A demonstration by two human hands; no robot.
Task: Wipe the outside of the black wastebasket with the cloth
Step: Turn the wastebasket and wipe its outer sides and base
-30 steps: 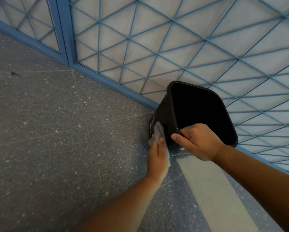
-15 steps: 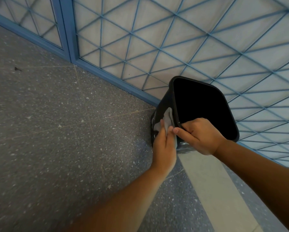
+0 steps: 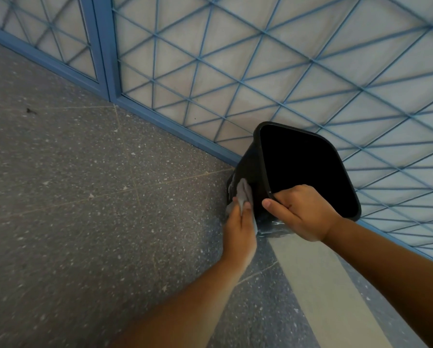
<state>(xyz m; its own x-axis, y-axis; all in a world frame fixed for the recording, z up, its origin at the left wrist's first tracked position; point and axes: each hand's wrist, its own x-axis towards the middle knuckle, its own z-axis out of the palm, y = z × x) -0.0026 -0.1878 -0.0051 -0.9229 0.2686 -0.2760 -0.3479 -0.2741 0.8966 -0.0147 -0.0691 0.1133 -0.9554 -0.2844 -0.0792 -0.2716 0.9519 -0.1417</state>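
The black wastebasket (image 3: 248, 169) stands tilted on the floor against the wall, its dark opening facing me. My right hand (image 3: 303, 214) grips the near rim, with the fingers hooked inside and the thumb outside. My left hand (image 3: 240, 229) holds a grey cloth (image 3: 243, 193) against the basket's left outer side, with the fingers pointing up. The cloth sticks out above the fingertips and along the hand's right edge. Wet streaks shine on the basket's lower near side.
A wall panel with a blue diagonal grid (image 3: 260, 59) and a blue frame (image 3: 102, 46) rises right behind the basket. Speckled grey floor (image 3: 85, 209) spreads to the left. A pale floor strip (image 3: 318, 285) runs from under the basket toward me.
My left hand slid the cloth up the basket's side toward the rim, then back down a little. My right hand kept its grip on the rim.
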